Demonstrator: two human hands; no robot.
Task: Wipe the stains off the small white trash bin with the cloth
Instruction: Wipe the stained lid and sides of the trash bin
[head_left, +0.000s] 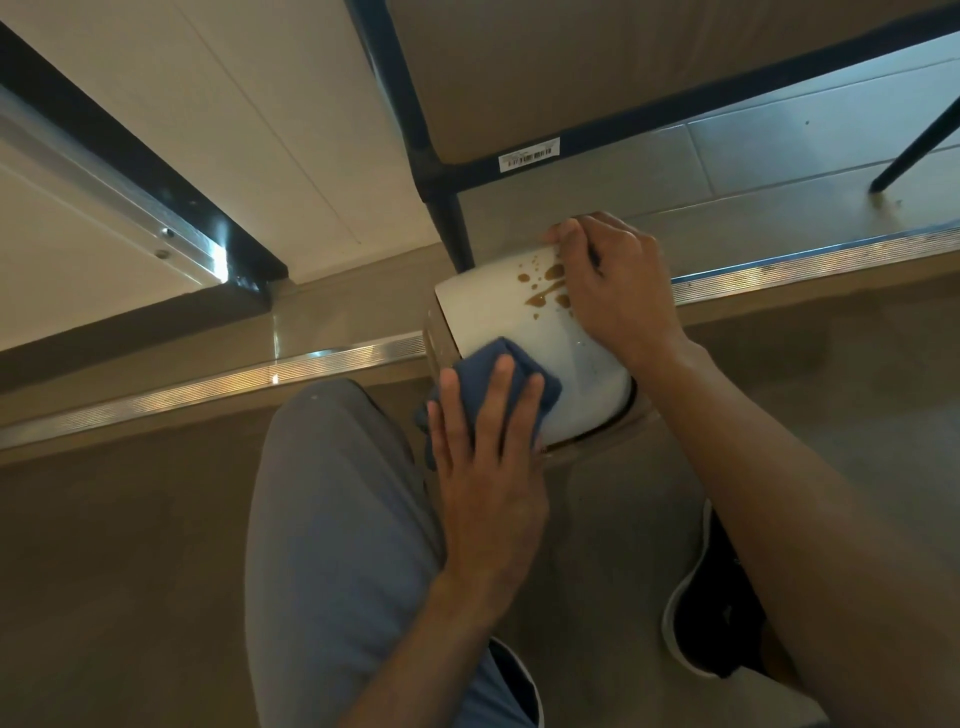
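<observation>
Bin: your small white trash bin (498, 306) lies tipped on the floor by the black table leg (447, 218), stained side up so you can reach it.
Stains: brown splashes (545, 286) sit near the far end, unwiped.
Right hand: your right hand (613, 280) clamps over the far end, bracing the bin against rolling.
Left hand: your left hand (488, 441) presses the blue cloth (498, 374) flat on the near end, fingers spread.
Judgement: the cloth is short of the stains; sweep it toward them.

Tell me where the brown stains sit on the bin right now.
In the head view, the brown stains sit on the white bin's upper side, right beside the right hand and up-right of the blue cloth.
</observation>
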